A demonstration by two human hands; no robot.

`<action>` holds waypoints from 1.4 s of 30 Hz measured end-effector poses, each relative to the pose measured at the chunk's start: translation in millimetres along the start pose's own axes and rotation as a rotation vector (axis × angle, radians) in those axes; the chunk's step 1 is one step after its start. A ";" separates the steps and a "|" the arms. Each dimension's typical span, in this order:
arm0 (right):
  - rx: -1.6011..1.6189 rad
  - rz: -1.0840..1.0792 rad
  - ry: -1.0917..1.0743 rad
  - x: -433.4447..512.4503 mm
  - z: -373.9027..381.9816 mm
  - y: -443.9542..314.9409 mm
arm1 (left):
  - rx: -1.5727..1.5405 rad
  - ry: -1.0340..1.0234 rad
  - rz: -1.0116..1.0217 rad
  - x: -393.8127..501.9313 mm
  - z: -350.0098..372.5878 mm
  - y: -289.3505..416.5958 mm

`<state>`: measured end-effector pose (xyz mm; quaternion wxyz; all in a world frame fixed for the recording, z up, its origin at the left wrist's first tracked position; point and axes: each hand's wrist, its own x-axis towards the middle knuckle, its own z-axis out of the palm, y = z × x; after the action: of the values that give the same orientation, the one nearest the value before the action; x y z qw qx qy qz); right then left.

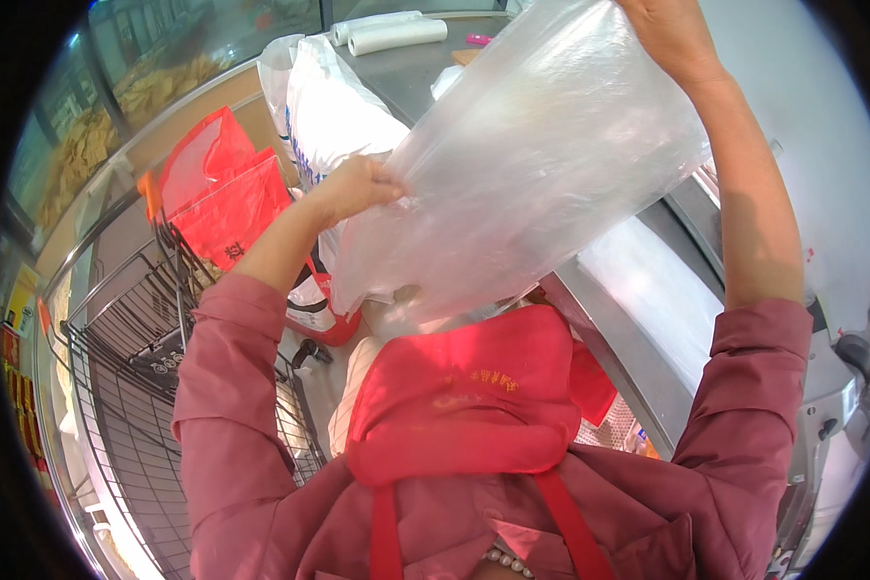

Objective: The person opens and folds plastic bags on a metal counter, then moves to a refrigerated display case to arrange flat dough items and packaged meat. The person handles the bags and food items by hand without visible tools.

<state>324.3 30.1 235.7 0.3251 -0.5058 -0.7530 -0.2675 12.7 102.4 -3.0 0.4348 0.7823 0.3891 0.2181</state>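
Observation:
A large clear plastic bag (544,152) is stretched at a slant between my two hands, in front of my red apron (471,377). My left hand (355,190) pinches its left edge between thumb and fingers. Higher up on the right, my right hand (670,36) grips the upper end of the bag; its fingertips run out of the picture. Below the bag on the right, a flat stack of clear plastic (652,297) lies on the steel counter (609,319). The bag hides part of the counter behind it.
A wire shopping cart (130,341) stands to my left. Beyond it are a red bag (225,188) and a full white sack (333,109). Rolls of plastic bags (399,35) lie on the far counter (406,69). A grey machine (826,413) stands at the right.

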 end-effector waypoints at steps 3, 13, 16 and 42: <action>-0.037 -0.022 0.027 -8.6 0.2 23.4 | -0.059 0.064 -0.127 -14.0 15.7 -34.9; -0.102 0.063 0.107 -34.9 -18.6 73.8 | -0.004 0.066 -0.143 -59.2 28.8 -132.8; -0.137 0.112 0.112 -42.0 -23.8 82.1 | -0.024 0.053 -0.260 -62.1 17.7 -160.5; 0.012 0.678 0.248 -175.0 -205.6 229.1 | -1.128 0.238 0.113 117.9 -91.9 114.4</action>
<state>632.1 -144.1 252.3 0.4873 -0.6884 -0.4988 -0.1994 69.2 207.0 143.0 0.7256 0.4191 0.2165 0.5010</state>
